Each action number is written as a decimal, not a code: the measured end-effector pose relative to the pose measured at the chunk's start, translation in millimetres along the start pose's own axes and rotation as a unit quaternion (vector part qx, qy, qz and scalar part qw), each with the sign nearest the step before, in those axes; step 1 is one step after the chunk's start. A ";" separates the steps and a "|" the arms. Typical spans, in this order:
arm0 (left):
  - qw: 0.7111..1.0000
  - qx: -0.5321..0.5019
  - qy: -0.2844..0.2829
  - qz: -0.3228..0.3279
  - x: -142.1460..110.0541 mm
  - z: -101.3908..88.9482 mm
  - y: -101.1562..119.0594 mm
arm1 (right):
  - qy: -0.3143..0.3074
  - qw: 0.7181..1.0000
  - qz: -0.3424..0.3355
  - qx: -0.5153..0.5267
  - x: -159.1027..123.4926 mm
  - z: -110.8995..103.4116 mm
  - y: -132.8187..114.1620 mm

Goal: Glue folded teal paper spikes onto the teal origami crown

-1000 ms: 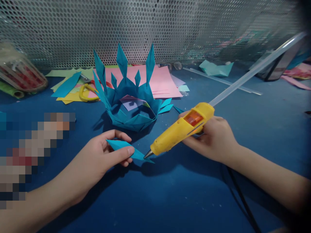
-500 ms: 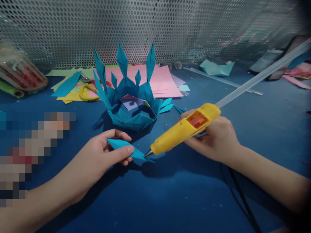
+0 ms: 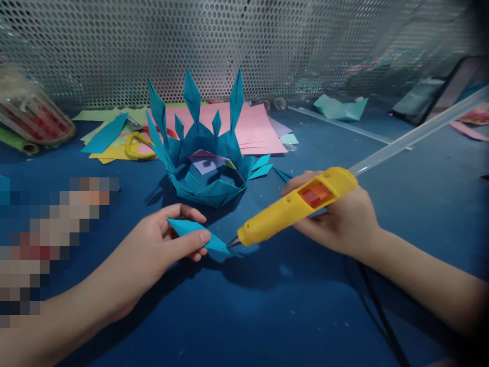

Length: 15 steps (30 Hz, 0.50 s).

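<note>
Between the thumb and fingers of my left hand [image 3: 168, 237] is a folded blue paper piece [image 3: 219, 242], long and pointed at both ends. My right hand [image 3: 344, 219] is wrapped round a yellow hot glue gun [image 3: 280, 214], with a clear glue stick [image 3: 405, 135] jutting out of its back. The gun's metal nozzle [image 3: 233, 242] is at the right end of the paper piece; whether it touches, I cannot tell. Just beyond my hands stands a blue folded paper crown [image 3: 214, 192] with tall pointed spikes.
Yellow-handled scissors [image 3: 133, 145] and pink paper sheets [image 3: 260, 127] lie behind the crown. Small blue folded pieces [image 3: 262, 165] rest at its right. A plastic jar [image 3: 36, 112] is at the left, a pale green folded paper [image 3: 340, 107] at the back right. A black cord [image 3: 378, 306] trails below my right wrist.
The back of the glue gun and its glue stick have swung slightly down and to the right with my right hand. My left hand and the paper piece have barely moved.
</note>
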<state>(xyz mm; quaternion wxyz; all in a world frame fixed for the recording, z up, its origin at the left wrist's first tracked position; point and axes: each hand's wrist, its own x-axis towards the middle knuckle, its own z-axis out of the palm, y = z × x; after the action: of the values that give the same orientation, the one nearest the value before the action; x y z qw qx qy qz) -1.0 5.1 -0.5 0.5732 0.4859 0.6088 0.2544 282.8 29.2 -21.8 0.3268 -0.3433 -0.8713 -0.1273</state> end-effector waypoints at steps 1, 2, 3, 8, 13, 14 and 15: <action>1.000 -0.003 -0.002 0.001 0.3 0.2 0.0 | 0.001 1.000 0.001 0.003 0.4 0.4 -0.6; 1.000 -0.005 -0.003 0.000 0.5 0.4 0.1 | 0.001 1.000 0.002 0.007 0.7 0.9 -1.2; 1.000 -0.006 -0.004 0.000 0.7 0.4 0.2 | 0.003 1.000 0.003 0.011 0.8 1.5 -1.7; 1.000 -0.001 -0.003 -0.002 0.0 -0.5 2.4 | 0.012 1.000 0.012 0.018 -0.7 2.6 -1.7; 1.000 -0.007 0.001 -0.013 -3.0 -1.3 4.0 | 0.004 1.000 0.011 0.015 -0.6 0.3 0.3; 1.000 -0.006 0.002 -0.015 -3.0 -1.2 4.2 | 0.007 1.000 0.006 0.016 -0.1 0.3 0.3; 1.000 -0.005 0.003 -0.016 -2.9 -0.9 4.4 | 0.012 1.000 0.001 0.019 0.4 0.4 0.1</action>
<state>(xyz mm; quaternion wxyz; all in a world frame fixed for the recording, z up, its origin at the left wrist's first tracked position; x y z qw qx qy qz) -0.9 4.5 4.8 0.5779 0.4722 0.6169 0.2500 282.4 29.6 -21.9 0.3439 -0.3368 -0.8690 -0.1146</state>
